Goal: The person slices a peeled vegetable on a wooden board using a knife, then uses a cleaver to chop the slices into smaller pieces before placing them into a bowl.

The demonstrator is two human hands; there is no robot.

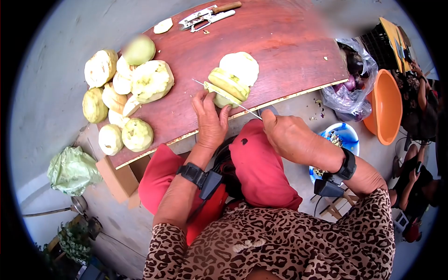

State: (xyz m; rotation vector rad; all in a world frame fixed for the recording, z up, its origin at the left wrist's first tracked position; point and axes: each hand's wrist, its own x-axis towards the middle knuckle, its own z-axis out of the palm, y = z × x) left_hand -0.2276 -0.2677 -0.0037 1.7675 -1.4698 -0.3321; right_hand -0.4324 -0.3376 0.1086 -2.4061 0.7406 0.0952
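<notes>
A thin-bladed knife (246, 110) is in my right hand (290, 140), its handle hidden by the fingers. The blade lies along the cut face of a peeled eggplant (223, 98) near the table's front edge. My left hand (210, 116) has its fingers curled against the near-left side of this piece, steadying it. Just behind the blade a thick eggplant slice (228, 83) leans on edge. Beyond it, a pale round slice (239, 68) rests with its cut face up. Several whole peeled eggplants (151, 81) are heaped on the table's left side.
The red-brown table (284, 46) carries a wooden-handled knife (219, 9), a white peeler (212, 19) and a peel scrap (163, 26). To the right are a plastic bag of purple eggplants (351, 88), an orange basin (389, 107) and a blue-white bucket (347, 135) with scraps. People sit farther right.
</notes>
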